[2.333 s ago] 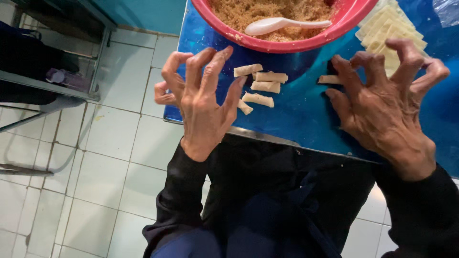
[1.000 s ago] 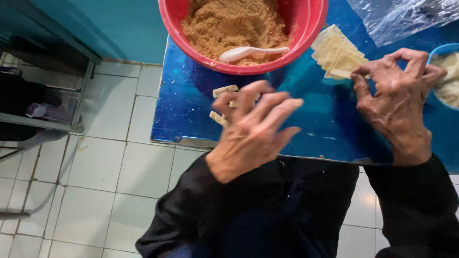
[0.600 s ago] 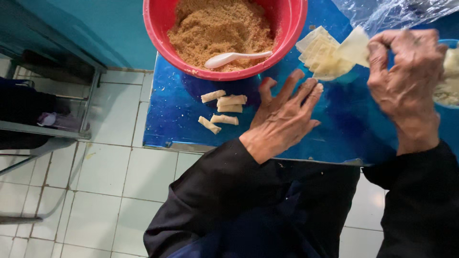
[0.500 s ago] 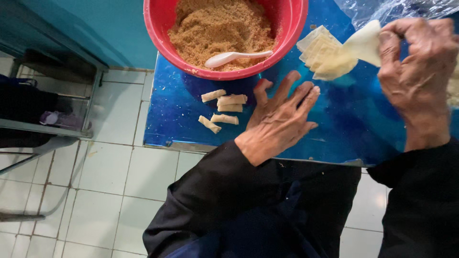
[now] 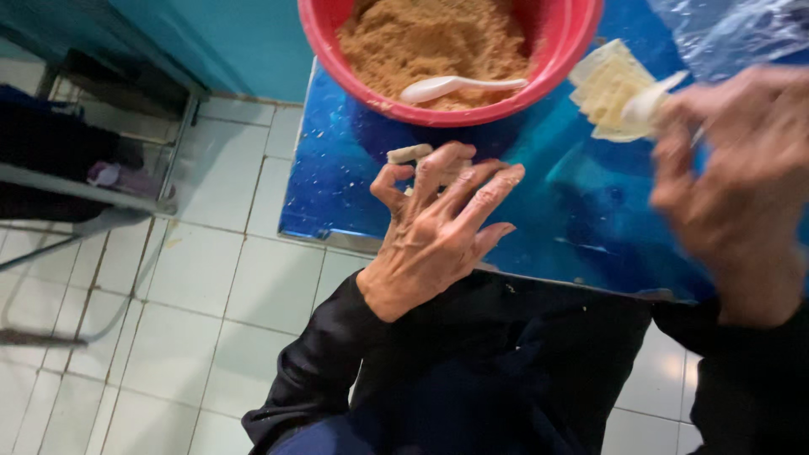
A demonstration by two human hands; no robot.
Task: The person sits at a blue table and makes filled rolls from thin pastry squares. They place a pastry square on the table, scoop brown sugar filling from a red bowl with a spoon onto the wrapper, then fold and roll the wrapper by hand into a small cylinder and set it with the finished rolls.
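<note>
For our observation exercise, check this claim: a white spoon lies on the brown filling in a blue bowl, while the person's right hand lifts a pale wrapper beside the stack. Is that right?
Not quite. The head view shows the bowl is red, not blue; blue is the table. The rest holds: the white spoon lies on the brown filling, and the right hand lifts a pale wrapper beside the stack.

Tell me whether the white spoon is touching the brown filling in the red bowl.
Touching. The head view shows the white spoon lying flat on the brown filling inside the red bowl, with no gap beneath it.

Blue table (image 5: 556,211): red bowl (image 5: 556,59), wrapper stack (image 5: 607,84), small rolls (image 5: 409,153)
</note>
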